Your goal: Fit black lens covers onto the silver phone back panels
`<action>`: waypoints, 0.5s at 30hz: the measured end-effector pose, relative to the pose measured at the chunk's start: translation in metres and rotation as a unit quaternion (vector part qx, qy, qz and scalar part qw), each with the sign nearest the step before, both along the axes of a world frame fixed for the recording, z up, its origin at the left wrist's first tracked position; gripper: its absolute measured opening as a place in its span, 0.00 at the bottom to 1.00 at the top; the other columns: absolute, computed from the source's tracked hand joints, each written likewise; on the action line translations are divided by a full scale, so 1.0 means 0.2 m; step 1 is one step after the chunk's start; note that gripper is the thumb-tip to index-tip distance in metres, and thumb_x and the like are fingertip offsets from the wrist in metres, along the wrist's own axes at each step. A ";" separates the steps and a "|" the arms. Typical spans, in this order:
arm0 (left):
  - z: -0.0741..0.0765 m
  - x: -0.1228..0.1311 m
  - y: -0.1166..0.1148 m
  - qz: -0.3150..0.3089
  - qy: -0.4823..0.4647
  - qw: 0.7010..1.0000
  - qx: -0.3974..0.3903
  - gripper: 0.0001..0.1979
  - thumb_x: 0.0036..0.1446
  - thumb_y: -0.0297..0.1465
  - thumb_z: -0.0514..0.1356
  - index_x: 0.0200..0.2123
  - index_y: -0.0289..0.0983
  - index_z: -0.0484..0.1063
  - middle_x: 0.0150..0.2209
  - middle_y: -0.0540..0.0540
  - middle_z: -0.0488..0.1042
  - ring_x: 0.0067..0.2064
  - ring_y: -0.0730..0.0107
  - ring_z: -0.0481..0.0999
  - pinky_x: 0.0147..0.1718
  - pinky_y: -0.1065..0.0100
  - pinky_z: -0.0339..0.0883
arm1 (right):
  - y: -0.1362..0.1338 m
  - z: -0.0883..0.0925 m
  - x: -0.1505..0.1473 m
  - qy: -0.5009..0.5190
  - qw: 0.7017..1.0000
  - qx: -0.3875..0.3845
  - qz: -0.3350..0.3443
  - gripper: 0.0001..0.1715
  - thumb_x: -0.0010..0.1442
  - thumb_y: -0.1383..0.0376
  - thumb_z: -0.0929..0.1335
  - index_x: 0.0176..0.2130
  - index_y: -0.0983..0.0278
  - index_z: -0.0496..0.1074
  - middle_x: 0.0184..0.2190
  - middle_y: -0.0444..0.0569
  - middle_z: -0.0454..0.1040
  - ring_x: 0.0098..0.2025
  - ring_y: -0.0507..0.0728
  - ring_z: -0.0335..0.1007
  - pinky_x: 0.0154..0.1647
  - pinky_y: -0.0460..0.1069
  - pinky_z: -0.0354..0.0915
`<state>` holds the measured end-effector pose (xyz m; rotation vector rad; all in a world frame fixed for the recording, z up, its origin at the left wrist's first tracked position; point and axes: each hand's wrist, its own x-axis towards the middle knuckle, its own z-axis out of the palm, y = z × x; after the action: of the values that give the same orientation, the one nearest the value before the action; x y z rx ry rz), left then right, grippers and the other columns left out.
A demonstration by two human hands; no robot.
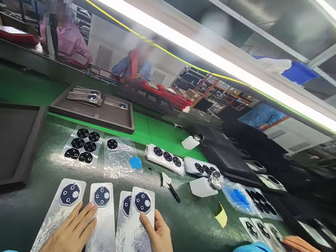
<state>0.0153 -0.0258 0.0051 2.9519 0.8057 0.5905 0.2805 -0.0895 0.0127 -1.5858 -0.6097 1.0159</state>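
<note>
Under the flat left hand [69, 234], two silvery panels [103, 232]; in the pinching right hand [161, 238], another panel [139, 240].

Ceiling: grey panels [260, 11] between pale metal beams [246, 22];
Lighting: a long, bright white tube [166, 30] slanting across the view; a second tube [335, 16] at upper right;
Cable: a yellow line [176, 57] beneath the long tube;
Far wall: pale panels [106, 30] with louvred vents [104, 56];
Shelving: a rack [217, 89] with orange posts;
Worktop: glossy dark green [198, 234]; a brighter green surface [147, 129] beyond.
</note>
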 end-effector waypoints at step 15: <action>-0.05 -0.03 0.06 0.086 0.119 0.983 -0.112 0.35 0.47 0.41 0.72 0.58 0.43 0.70 0.63 0.41 0.65 0.66 0.43 0.59 0.66 0.39 0.25 | 0.01 0.00 0.00 -0.120 0.992 0.008 0.025 0.23 0.56 0.45 0.70 0.37 0.61 0.75 0.36 0.49 0.75 0.40 0.60 0.70 0.39 0.49 0.66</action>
<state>0.0096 -0.0144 -0.0052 2.7944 1.0778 0.1369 0.2799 -0.0878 0.0135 -1.7000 -0.8228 0.8611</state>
